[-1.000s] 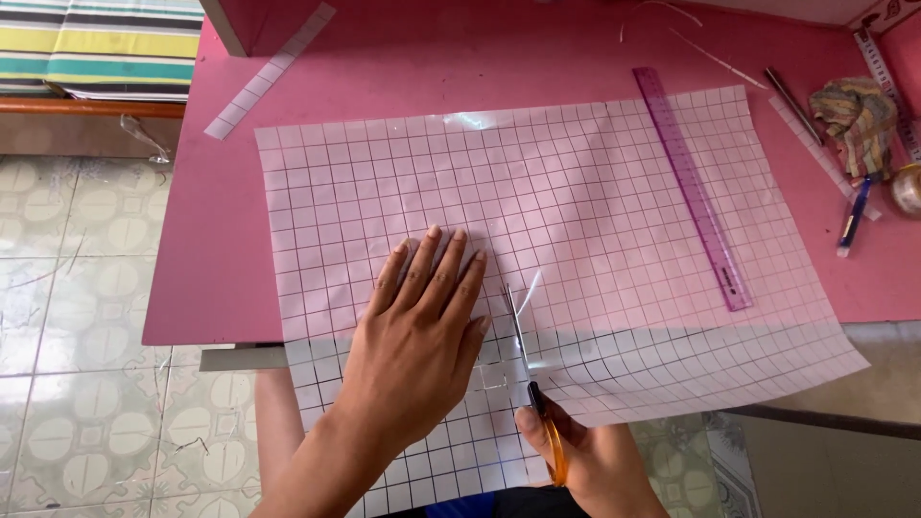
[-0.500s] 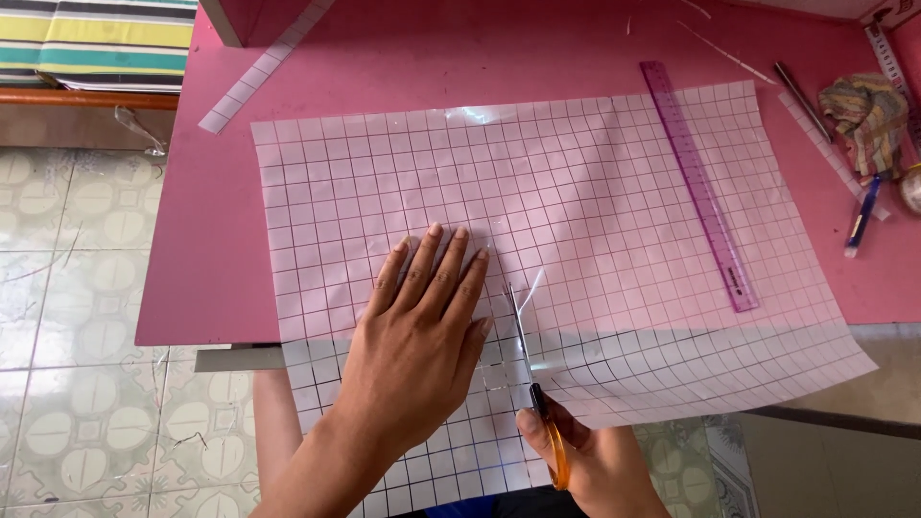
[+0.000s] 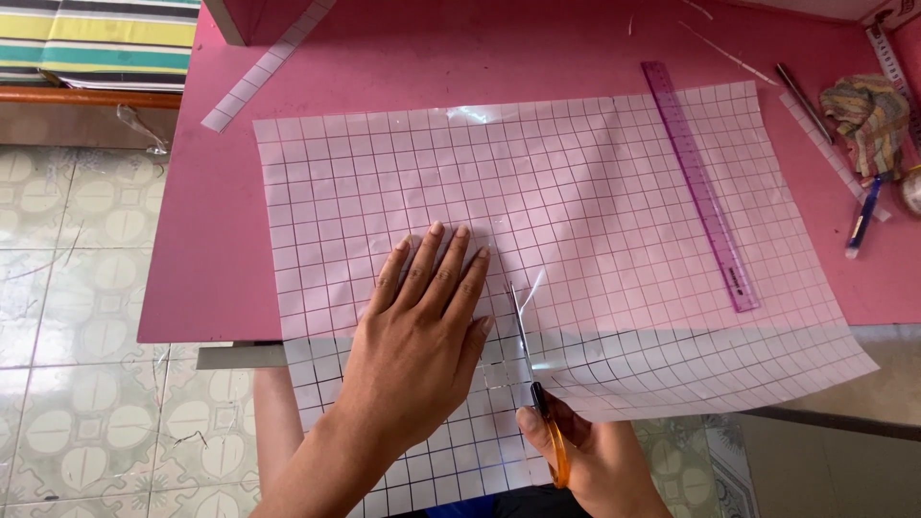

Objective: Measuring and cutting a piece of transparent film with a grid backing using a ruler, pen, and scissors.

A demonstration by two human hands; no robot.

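Scissors [image 3: 537, 384] advanced, gridded sheet [image 3: 576, 192] under hands [image 3: 422, 317]

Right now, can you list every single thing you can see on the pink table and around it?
gridded sheet: one, clear with dark lines, spread over the table, hanging off the near edge
scissors: one, orange handles, cutting into the sheet
ruler: one, purple, on the sheet's right side
gridded strip: one, pale, top left
pen: one, blue, right edge
cloth: one, striped, crumpled, top right
table: one, pink
floor tiles: patterned, pale green, left
left hand: flat on the sheet
right hand: holding the scissors
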